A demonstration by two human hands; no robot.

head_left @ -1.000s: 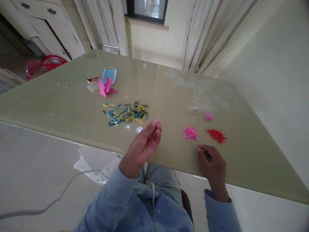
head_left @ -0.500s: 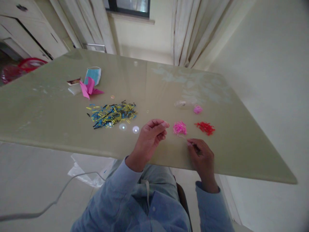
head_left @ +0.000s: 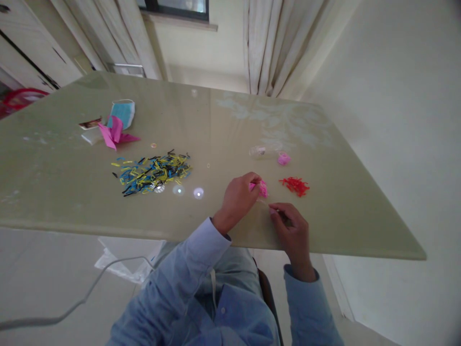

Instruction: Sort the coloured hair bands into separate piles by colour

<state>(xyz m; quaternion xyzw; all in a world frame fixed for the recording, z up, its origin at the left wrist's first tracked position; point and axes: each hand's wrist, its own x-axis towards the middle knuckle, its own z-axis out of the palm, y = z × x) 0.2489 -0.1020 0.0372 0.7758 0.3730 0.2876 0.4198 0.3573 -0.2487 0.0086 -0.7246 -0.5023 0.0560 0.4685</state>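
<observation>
My left hand (head_left: pixel 240 196) is over the left side of a small pile of pink strips (head_left: pixel 264 189), fingertips bent down and pressed together at its edge. What those fingers hold, if anything, is hidden. Just to the right and nearer the table edge, my right hand (head_left: pixel 292 228) pinches a thin pale strand (head_left: pixel 262 201) between thumb and forefinger. The strand reaches left toward my left hand. A heap of red strips (head_left: pixel 295 186) lies beyond my right hand, and a pink bundle (head_left: pixel 284 158) sits farther back.
On the table (head_left: pixel 360 216), a wide heap of yellow, blue and black strips (head_left: pixel 153 172) lies left of my hands. Behind it are a blue face mask (head_left: pixel 122 113) and a folded pink paper (head_left: pixel 115 133). A clear plastic piece (head_left: pixel 261 151) lies beside the pink bundle.
My left hand has moved right, from beside the pink pile to over it, and its fingers now point down. My right hand keeps its pinch on the strand. The camera view has shifted slightly.
</observation>
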